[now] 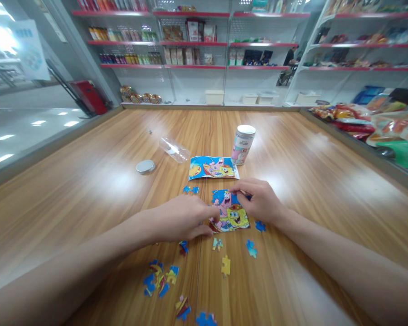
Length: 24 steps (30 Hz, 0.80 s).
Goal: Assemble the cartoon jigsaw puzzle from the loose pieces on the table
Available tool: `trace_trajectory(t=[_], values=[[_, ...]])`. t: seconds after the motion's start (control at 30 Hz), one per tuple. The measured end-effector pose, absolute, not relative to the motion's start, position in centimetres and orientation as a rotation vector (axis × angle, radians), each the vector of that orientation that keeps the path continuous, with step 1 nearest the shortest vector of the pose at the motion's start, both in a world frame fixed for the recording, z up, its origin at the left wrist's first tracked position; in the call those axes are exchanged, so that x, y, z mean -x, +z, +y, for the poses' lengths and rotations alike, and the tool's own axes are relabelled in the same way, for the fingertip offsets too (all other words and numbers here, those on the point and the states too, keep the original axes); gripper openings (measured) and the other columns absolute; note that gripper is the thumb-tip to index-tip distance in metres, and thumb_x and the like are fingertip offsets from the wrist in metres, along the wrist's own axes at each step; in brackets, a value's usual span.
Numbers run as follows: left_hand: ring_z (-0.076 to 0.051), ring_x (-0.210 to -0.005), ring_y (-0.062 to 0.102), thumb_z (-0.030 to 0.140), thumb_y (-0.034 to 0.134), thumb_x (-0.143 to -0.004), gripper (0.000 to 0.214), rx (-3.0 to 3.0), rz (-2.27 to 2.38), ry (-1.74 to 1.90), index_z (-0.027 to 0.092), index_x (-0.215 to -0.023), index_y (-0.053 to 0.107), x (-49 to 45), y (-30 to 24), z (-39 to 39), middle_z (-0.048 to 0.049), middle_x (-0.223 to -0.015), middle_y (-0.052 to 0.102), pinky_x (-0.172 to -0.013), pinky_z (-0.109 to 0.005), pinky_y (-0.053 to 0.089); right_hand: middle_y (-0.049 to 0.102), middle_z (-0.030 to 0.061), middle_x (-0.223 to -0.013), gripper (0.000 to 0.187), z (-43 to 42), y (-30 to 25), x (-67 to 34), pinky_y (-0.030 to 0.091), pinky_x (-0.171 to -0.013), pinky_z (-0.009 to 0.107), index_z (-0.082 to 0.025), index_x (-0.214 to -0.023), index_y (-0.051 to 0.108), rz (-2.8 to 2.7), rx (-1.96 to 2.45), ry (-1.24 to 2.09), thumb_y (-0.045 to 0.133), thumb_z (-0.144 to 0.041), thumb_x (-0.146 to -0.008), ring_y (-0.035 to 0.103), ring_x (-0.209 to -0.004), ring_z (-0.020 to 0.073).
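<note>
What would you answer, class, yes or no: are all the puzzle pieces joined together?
No, loose pieces, such as the yellow piece, lie on the wooden table apart from the joined section.

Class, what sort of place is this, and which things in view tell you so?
Probably a small shop, or a room fitted out like one: wall shelves carry rows of packages, and bright packets lie heaped beside the table.

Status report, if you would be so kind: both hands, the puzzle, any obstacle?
Left hand at puzzle's left edge, right hand at its upper right. Puzzle partly joined, loose pieces nearby. Nothing seems in the way.
</note>
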<state>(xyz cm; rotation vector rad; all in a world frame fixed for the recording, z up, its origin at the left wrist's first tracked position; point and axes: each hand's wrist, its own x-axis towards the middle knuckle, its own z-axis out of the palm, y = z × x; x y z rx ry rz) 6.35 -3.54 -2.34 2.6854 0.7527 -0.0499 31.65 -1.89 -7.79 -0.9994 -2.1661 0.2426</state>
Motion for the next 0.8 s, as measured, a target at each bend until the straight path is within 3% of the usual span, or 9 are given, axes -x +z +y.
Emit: trace_trajectory(t=[0.23,0.43,0.63,0.8], values=[[-0.018,-0.072,0.069,0.038,0.064,-0.092,0.021,-2.761,0.748,-0.054,0.022,-0.105,0.067,-6.28,-1.97,-3.62,-0.0038,-0.085,0.074,-0.061,-0.026,0.043,0.074,0.003,-0.088,0.022,-1.95,-7.77,-31.66,0.052,-0.073,0.029,-0.02,-0.092,0.072,-2.172,1.013,0.237,0.056,-0.008,-0.084,0.068,-0.081,0.0168],[-0.016,-0.064,0.064,0.038,0.066,-0.09,0.02,-2.784,0.766,-0.071,0.019,-0.086,0.067,-6.55,-1.89,-3.65,-0.0029,-0.074,0.069,-0.056,-0.026,0.04,0.074,0.0036,-0.087,0.022,-1.97,-7.64,-31.62,0.053,-0.074,0.03,-0.019,-0.092,0.073,-2.183,1.014,0.243,0.056,-0.008,-0.084,0.068,-0.081,0.0171],[-0.017,-0.069,0.067,0.036,0.065,-0.092,0.02,-2.778,0.728,-0.02,0.021,-0.105,0.065,-6.61,-1.78,-3.74,-0.0028,-0.082,0.072,-0.058,-0.026,0.042,0.075,0.0049,-0.093,0.023,-1.97,-7.62,-31.71,0.055,-0.077,0.031,-0.019,-0.093,0.073,-2.172,1.004,0.237,0.056,-0.008,-0.083,0.069,-0.084,0.0178],[-0.017,-0.071,0.069,0.032,0.066,-0.091,0.016,-2.74,0.682,-0.034,0.021,-0.103,0.067,-6.64,-1.94,-3.66,-0.0026,-0.083,0.074,-0.059,-0.025,0.043,0.075,0.0043,-0.093,0.026,-1.91,-7.71,-31.77,0.055,-0.076,0.031,-0.02,-0.095,0.073,-2.184,0.994,0.25,0.056,-0.007,-0.083,0.069,-0.083,0.0176]])
